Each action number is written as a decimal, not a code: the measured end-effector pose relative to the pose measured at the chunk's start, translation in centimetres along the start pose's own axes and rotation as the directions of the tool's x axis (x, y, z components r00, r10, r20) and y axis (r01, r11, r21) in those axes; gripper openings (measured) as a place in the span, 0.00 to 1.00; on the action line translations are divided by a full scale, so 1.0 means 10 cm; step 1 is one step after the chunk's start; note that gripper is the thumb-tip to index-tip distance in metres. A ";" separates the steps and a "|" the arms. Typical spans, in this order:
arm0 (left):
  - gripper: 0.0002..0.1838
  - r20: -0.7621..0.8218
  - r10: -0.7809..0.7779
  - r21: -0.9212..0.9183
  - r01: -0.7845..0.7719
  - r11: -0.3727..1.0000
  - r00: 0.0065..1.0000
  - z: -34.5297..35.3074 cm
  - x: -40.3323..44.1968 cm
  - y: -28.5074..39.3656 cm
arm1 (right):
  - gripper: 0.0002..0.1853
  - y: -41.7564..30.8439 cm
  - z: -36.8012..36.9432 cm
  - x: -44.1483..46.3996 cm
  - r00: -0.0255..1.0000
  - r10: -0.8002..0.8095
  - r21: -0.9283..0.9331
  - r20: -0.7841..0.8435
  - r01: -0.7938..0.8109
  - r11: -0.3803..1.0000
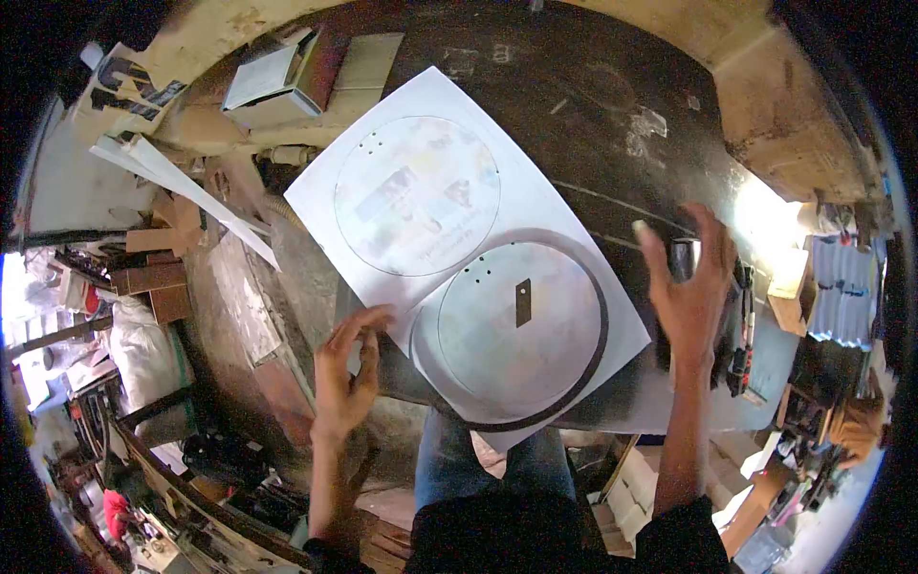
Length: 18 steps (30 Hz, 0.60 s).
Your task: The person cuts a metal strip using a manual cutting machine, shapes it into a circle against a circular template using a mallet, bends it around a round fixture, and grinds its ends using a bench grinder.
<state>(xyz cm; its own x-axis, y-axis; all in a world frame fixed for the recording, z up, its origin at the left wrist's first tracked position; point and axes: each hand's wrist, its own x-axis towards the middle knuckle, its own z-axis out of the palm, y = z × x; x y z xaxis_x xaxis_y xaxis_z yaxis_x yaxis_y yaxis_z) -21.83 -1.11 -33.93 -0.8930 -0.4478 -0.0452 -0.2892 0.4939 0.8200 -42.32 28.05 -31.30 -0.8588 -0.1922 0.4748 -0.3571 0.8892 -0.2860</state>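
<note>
A white sheet [540,206] lies tilted on the dark table, with a large thin circle drawn on its upper half. On the lower half sits a round pale disc [478,354] with a dark curved rim along its right and bottom. A small dark rectangular plate [523,311] with a hole rests on that disc. My left hand [349,378] is open by the sheet's left edge, fingertips at or just over it. Off the sheet's right side, my right hand [690,287] is spread open and slightly blurred. Behind its fingers stands a shiny dark cylinder [683,256]; contact cannot be made out.
The dark table [622,86] extends behind the sheet. An open cardboard box [287,91] stands at the back left, near long white strips [191,187]. Tools [743,335] lie along the right edge. At the lower left, a person in red [117,515] is far off.
</note>
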 end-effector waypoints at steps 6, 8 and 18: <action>0.10 0.055 -0.172 -0.094 0.176 0.980 0.984 0.08 -0.18 0.00 | 0.21 -0.43 0.38 -0.01 0.766 -0.308 0.419 0.564 0.056 0.906; 0.10 -0.017 -0.176 -0.094 0.173 0.980 0.984 0.11 -0.27 0.03 | 0.18 -0.43 0.40 -0.01 0.771 -0.301 0.402 0.561 0.064 0.913; 0.16 0.351 -0.449 -0.283 0.550 0.786 0.822 0.00 -0.98 -0.34 | 0.41 0.70 -0.18 -0.51 0.948 0.254 -0.424 0.193 -0.153 0.893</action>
<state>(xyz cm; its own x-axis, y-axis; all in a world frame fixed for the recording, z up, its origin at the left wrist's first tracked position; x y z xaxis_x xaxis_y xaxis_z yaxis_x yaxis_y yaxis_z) -12.10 1.64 -36.25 -0.7253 -0.3280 -0.6053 -0.6208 -0.0687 0.7810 -39.78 36.03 -34.29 -0.9754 -0.0366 0.2174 -0.0319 0.9992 0.0251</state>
